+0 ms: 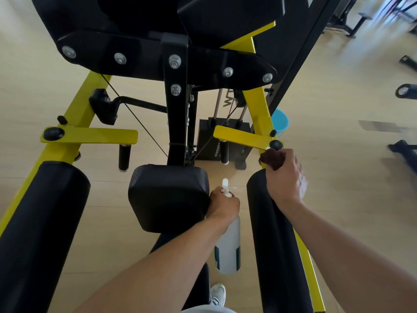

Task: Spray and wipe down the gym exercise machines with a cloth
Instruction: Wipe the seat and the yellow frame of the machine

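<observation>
A black and yellow gym machine fills the view, with two long black arm pads and a small black seat pad between them. My left hand grips the neck of a white spray bottle, its nozzle pointing forward beside the seat pad. My right hand grips a dark brown cloth at the top end of the right arm pad, just below the yellow handle bar. The right hand is motion-blurred.
The left arm pad lies along the left side. A black weight stack stands behind the seat. A blue bucket sits on the wooden floor past the frame. Other machines' black feet show at the right. My white shoe is below.
</observation>
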`<action>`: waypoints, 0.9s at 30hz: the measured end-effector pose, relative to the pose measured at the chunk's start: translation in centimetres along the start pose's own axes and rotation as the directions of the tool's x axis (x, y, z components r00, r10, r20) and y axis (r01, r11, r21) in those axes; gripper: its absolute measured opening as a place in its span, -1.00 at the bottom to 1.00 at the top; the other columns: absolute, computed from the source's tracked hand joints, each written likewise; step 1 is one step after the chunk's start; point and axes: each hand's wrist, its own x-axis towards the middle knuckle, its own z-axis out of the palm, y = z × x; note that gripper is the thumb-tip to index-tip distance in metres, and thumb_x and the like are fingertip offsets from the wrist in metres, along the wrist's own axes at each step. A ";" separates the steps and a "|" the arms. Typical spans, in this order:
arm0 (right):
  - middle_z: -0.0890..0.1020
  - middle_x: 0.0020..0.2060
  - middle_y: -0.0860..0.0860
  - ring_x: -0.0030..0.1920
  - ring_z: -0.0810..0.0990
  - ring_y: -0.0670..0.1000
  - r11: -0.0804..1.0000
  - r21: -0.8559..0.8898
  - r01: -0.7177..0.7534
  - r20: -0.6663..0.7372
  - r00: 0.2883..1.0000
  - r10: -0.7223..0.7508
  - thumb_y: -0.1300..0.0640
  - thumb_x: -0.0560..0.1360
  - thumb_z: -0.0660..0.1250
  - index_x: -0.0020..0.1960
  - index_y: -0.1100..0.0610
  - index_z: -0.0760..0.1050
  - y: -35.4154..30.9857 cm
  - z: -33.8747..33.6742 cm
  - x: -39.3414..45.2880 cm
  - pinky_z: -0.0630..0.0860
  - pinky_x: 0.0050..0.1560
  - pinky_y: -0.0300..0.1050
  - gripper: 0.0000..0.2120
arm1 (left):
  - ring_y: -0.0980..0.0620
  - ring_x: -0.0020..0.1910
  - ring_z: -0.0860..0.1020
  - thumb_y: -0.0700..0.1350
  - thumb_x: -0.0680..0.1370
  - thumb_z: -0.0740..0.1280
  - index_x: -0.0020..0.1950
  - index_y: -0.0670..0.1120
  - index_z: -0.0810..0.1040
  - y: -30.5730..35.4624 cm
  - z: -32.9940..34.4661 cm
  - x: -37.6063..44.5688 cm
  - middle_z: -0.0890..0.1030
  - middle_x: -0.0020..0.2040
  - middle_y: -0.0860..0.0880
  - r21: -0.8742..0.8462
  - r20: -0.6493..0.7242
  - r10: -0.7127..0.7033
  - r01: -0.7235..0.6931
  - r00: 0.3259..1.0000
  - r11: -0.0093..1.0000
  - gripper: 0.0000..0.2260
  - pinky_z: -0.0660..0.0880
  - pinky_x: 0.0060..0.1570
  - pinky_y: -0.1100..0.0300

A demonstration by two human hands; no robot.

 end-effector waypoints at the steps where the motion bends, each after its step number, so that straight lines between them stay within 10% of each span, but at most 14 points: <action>1: 0.63 0.17 0.03 0.16 0.57 0.15 1.000 0.003 0.001 0.001 1.000 -0.001 0.02 0.57 0.43 0.31 0.03 0.45 0.0 0.0 0.0 0.48 0.09 0.05 -0.64 | -0.05 0.00 0.65 -0.22 0.55 0.31 0.27 -0.06 0.52 0.0 -0.1 0.0 0.63 0.09 -0.08 -0.009 0.001 0.007 -0.007 1.000 1.000 -0.71 0.63 -0.07 0.09; 10: 0.62 0.16 0.04 0.16 0.56 0.15 1.000 0.018 0.014 -0.002 1.000 -0.014 0.01 0.56 0.43 0.32 0.04 0.45 -0.1 -0.2 -0.2 0.49 0.08 0.06 -0.62 | -0.02 0.04 0.62 -0.15 0.61 0.30 0.30 -0.02 0.48 -0.4 0.1 -0.1 0.62 0.11 -0.06 0.024 -0.062 0.086 -0.085 0.994 0.996 -0.74 0.60 0.06 0.08; 15: 0.62 0.16 0.03 0.16 0.56 0.15 1.000 0.007 0.010 -0.002 1.000 -0.010 0.02 0.56 0.43 0.30 0.03 0.44 -0.1 -0.2 -0.1 0.40 0.03 -0.02 -0.64 | 0.17 -0.12 0.57 -0.26 0.57 0.33 0.43 0.04 0.47 1.8 -0.6 -1.8 0.62 0.01 0.18 0.055 -0.002 0.272 -0.271 0.962 0.961 -0.56 0.44 -0.26 0.35; 20: 0.57 0.17 0.02 0.19 0.51 0.15 0.999 -0.017 0.041 0.009 0.999 -0.041 0.06 0.53 0.43 0.30 0.03 0.45 0.2 -0.2 0.0 0.39 0.02 -0.01 -0.63 | 0.25 -0.33 0.58 -0.19 0.59 0.38 0.35 -0.09 0.62 10.9 -3.6 -4.9 0.71 -0.04 0.11 0.181 0.007 0.763 -0.752 0.646 0.634 -0.68 0.53 -0.28 0.41; 23: 0.55 0.22 0.04 0.25 0.46 0.14 0.990 -0.011 0.142 -0.014 0.990 -0.143 0.07 0.51 0.49 0.29 0.06 0.49 0.6 0.0 0.0 0.45 0.04 0.01 -0.61 | 0.16 -0.13 0.68 -0.20 0.57 0.40 0.31 -0.12 0.64 17.0 -7.3 -4.9 0.71 0.05 0.08 0.262 0.134 0.852 -0.848 0.506 0.461 -0.70 0.59 -0.11 0.38; 27: 0.51 0.34 0.09 0.34 0.41 0.15 0.959 -0.001 0.282 -0.036 0.959 -0.282 0.15 0.49 0.53 0.32 0.09 0.58 0.8 0.3 -0.3 0.57 0.13 0.16 -0.58 | -0.08 0.13 0.63 -0.23 0.52 0.35 0.33 0.01 0.63 20.7 -9.9 -1.3 0.67 0.20 -0.09 0.626 0.427 0.661 -0.729 0.617 0.276 -0.61 0.56 0.22 -0.06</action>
